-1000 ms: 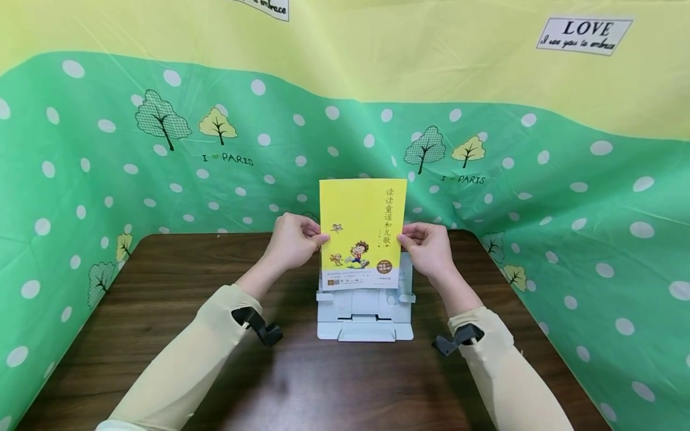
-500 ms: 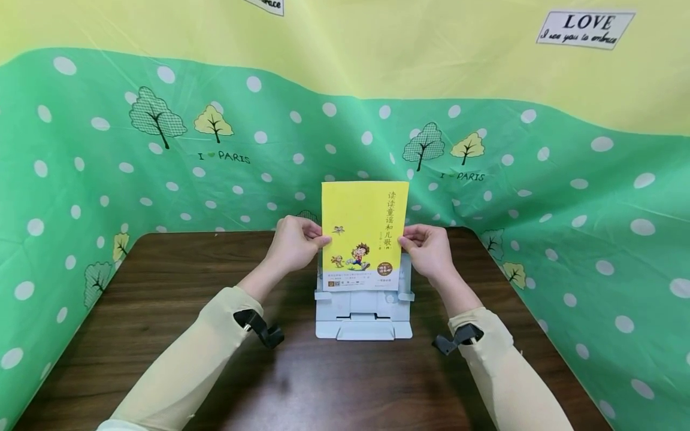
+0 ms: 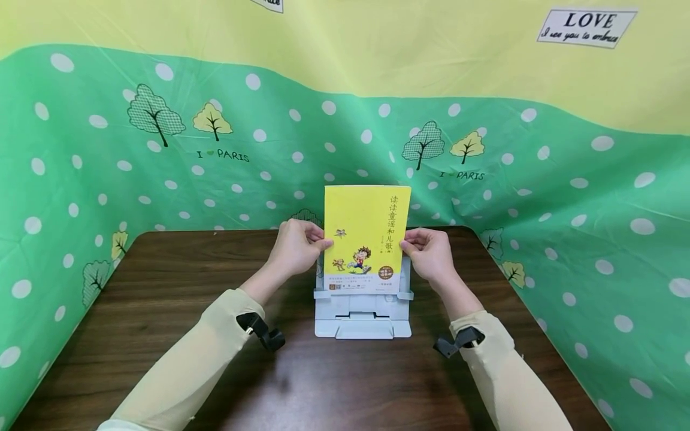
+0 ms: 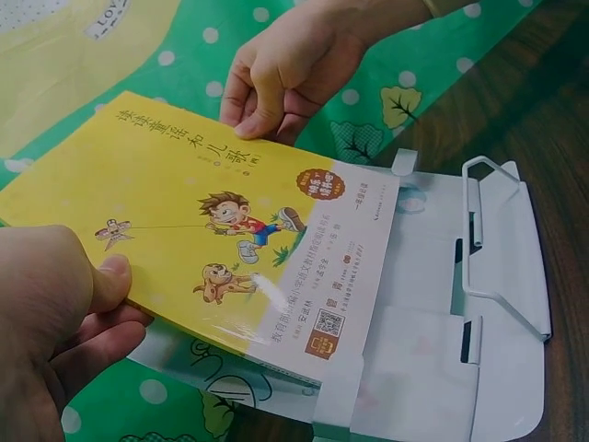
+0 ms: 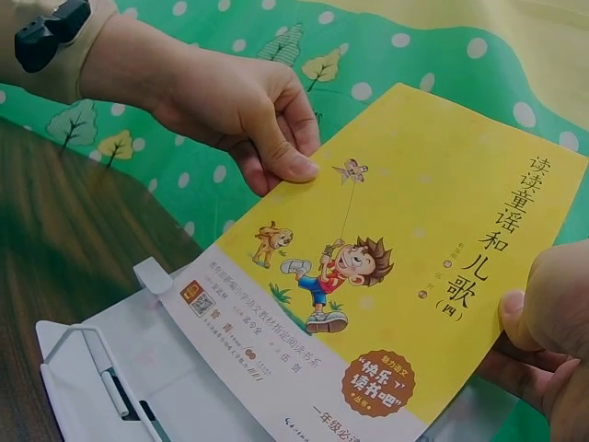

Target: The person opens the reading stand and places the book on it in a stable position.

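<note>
Since a second ago the yellow book (image 3: 366,236) has sunk a little in the middle of the head frame, its lower edge now sitting closer to the ledge of the grey book stand (image 3: 363,314); my hands have gone down with it and kept their places on its sides; whether the lower edge actually rests on the ledge I cannot tell; from the left wrist view that white lower band (image 4: 354,304) overlaps the stand's back plate. My left hand (image 3: 298,245) has its grip pinching the book's left edge about halfway up, thumb on the cover near the little kite picture, fingers curled behind; the left wrist view shows that thumb (image 4: 112,281) pressed flat on the yellow cover. My right hand (image 3: 429,251) pinches the right edge at the same height, thumb in front beside the column of title characters, fingers behind; so the book stands upright between the two grips, cover toward me, most of it rising above both hands. The stand sits on the dark wooden table (image 3: 162,311) at centre frame, its wire page holder (image 4: 502,249) lying folded against the plate. Behind, across the upper frame, hangs a green and yellow dotted cloth (image 3: 162,149) with trees on it.
</note>
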`<action>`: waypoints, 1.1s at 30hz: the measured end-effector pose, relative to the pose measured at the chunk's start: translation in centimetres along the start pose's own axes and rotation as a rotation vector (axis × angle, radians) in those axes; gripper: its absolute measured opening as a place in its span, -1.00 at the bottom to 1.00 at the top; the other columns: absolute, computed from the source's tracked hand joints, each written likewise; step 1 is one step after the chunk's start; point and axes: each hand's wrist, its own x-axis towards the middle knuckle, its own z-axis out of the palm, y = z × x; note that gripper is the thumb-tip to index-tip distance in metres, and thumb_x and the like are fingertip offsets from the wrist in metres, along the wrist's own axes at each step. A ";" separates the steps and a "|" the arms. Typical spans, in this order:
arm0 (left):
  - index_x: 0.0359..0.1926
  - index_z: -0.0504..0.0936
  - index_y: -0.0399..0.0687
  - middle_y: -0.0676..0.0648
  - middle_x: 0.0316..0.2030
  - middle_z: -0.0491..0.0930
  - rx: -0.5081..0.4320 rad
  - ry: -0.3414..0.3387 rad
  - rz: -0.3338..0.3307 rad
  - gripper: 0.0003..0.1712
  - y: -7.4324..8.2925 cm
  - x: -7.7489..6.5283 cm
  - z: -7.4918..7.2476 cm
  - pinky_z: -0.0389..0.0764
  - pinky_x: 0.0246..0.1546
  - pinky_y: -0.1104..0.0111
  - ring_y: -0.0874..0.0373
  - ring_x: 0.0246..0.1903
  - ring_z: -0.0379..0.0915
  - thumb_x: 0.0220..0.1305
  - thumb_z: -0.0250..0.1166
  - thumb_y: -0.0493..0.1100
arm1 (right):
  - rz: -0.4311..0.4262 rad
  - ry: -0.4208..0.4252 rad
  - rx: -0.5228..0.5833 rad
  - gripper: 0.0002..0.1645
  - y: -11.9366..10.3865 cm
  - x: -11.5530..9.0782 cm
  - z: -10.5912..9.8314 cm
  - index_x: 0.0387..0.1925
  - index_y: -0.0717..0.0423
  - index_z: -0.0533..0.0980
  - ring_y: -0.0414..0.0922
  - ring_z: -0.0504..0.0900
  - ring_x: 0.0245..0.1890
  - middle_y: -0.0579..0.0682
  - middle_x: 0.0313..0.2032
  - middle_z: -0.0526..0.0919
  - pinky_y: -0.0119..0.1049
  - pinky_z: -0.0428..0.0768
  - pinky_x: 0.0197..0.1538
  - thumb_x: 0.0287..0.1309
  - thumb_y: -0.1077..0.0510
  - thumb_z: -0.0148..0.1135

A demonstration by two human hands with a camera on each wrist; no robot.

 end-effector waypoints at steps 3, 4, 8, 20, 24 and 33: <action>-0.26 0.79 -0.16 0.04 -0.41 0.70 0.014 0.002 0.020 -0.81 -0.2 -0.1 0.2 0.69 -0.35 0.27 0.15 -0.40 0.65 0.25 0.60 -0.15 | 0.006 0.001 -0.005 -0.88 0.3 -0.1 0.0 -0.10 0.33 0.70 0.08 0.69 -0.24 0.20 -0.20 0.74 -0.44 0.67 -0.25 0.40 0.34 0.35; -0.27 0.79 -0.16 0.05 -0.41 0.70 0.019 0.003 0.029 -0.81 -0.3 -0.1 0.2 0.68 -0.36 0.28 0.16 -0.40 0.64 0.25 0.60 -0.15 | 0.005 0.002 -0.008 -0.87 0.4 -0.1 0.1 -0.10 0.33 0.70 0.09 0.69 -0.24 0.20 -0.20 0.74 -0.44 0.67 -0.25 0.40 0.34 0.35; -0.29 0.78 -0.15 0.06 -0.43 0.70 0.036 0.008 0.062 -0.82 -0.7 0.0 0.5 0.68 -0.37 0.29 0.19 -0.42 0.64 0.25 0.60 -0.16 | 0.002 0.004 -0.015 -0.87 0.6 -0.3 0.1 -0.09 0.36 0.70 0.12 0.69 -0.22 0.21 -0.20 0.73 -0.45 0.66 -0.25 0.41 0.35 0.34; -0.26 0.79 -0.19 0.03 -0.39 0.72 0.034 -0.011 0.037 -0.82 -0.9 -0.4 1.1 0.69 -0.35 0.30 0.19 -0.40 0.65 0.24 0.60 -0.18 | 0.018 -0.006 -0.035 -0.84 1.5 -0.7 0.1 -0.06 0.32 0.70 0.11 0.70 -0.20 0.19 -0.16 0.73 -0.44 0.68 -0.19 0.37 0.35 0.38; -0.27 0.79 -0.17 0.04 -0.40 0.72 0.031 -0.015 0.030 -0.83 -1.1 -0.5 1.3 0.69 -0.38 0.30 0.19 -0.41 0.66 0.23 0.61 -0.18 | 0.010 -0.010 -0.045 -0.85 1.8 -0.8 0.0 -0.08 0.34 0.69 0.07 0.69 -0.22 0.21 -0.17 0.72 -0.45 0.68 -0.19 0.36 0.35 0.39; -0.27 0.81 -0.16 0.06 -0.42 0.71 0.042 -0.024 0.015 -0.83 -1.5 -0.7 1.7 0.68 -0.39 0.31 0.20 -0.42 0.66 0.25 0.60 -0.16 | -0.018 -0.023 -0.061 -0.86 2.2 -1.1 0.0 -0.10 0.36 0.70 0.05 0.68 -0.25 0.22 -0.21 0.71 -0.45 0.68 -0.21 0.33 0.37 0.41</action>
